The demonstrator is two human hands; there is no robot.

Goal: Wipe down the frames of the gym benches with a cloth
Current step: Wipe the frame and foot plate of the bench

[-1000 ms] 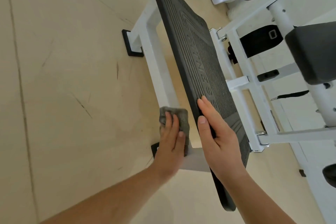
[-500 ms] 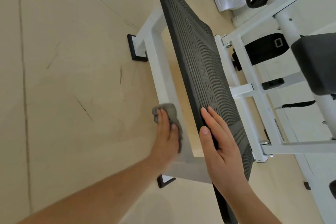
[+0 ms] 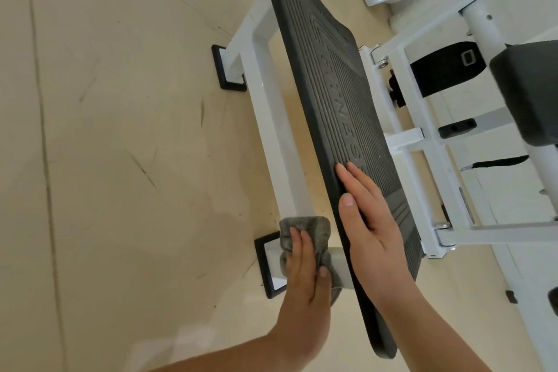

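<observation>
Down low, the left hand (image 3: 305,278) is clutching the grey cloth (image 3: 311,226) against the near corner of the white frame (image 3: 277,136), while the right hand (image 3: 373,223) is lying flat, fingers straight, on the black ribbed platform (image 3: 347,93).

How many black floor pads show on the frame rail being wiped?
2 floor pads: far pad at the rail's far end, near pad beside the cloth. Others may be hidden behind the footplate.
</observation>
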